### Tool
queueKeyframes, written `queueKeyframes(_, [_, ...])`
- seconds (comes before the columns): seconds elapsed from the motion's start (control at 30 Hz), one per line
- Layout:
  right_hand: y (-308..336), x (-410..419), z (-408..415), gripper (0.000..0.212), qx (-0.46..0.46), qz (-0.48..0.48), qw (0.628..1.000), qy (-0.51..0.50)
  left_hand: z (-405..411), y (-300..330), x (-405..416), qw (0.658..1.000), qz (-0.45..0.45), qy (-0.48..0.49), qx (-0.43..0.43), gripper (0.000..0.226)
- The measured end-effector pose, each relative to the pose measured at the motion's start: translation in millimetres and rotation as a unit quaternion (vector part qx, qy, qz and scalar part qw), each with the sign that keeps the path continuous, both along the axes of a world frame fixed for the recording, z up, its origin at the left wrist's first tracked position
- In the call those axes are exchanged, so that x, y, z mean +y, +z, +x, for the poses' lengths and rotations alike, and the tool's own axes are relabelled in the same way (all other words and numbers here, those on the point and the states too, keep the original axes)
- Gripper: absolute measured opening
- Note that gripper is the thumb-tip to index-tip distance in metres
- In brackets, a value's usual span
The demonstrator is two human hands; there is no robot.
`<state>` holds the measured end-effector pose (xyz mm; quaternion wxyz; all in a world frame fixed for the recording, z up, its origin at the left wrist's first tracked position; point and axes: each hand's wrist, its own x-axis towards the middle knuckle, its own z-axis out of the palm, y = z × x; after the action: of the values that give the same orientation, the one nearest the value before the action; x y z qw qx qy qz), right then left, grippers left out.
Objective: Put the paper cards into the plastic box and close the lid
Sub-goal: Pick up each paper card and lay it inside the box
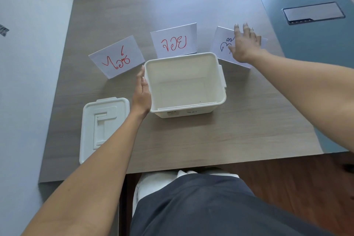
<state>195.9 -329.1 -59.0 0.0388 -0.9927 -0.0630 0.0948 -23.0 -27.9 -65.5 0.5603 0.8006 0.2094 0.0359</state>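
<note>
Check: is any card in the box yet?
No, the box is empty; all three cards lie on the table.

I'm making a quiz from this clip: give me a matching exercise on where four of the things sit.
Things:
1. lid
2. middle card
3. left hand
4. right hand

Places:
A. on the blue-lettered card
B. against the plastic box wall
C. flat on the table, near-left of the box
D. behind the box

Pairs: 1-C, 2-D, 3-B, 4-A
</note>
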Motion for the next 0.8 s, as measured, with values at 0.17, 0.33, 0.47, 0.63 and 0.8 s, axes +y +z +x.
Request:
queueKeyframes(0.17, [-6, -6, 4, 0.061, -0.057, -0.035, 0.998, 0.012, 0, -1, 1, 1.000, -0.003, -0.001, -0.010, 0.046])
queueKeyframes(0.33, [1, -6, -3, 0.038, -0.031, 0.023, 0.999, 0.015, 0, -1, 1, 1.000, -0.015, 0.001, -0.012, 0.046])
queueKeyframes(0.47, [10, 0, -16, 0.033, -0.047, 0.064, 0.997, 0.009, -1, -2, 3, 1.000, -0.012, 0.003, -0.009, 0.045])
queueKeyframes(0.63, [29, 12, -39, 0.038, -0.138, 0.124, 0.983, 0.001, -1, -3, 1, 1.000, -0.018, 0.009, -0.012, 0.046])
queueKeyframes(0.8, [48, 30, -57, 0.041, -0.288, 0.146, 0.944, 0.062, -1, -5, 2, 1.000, -0.020, 0.013, -0.017, 0.046])
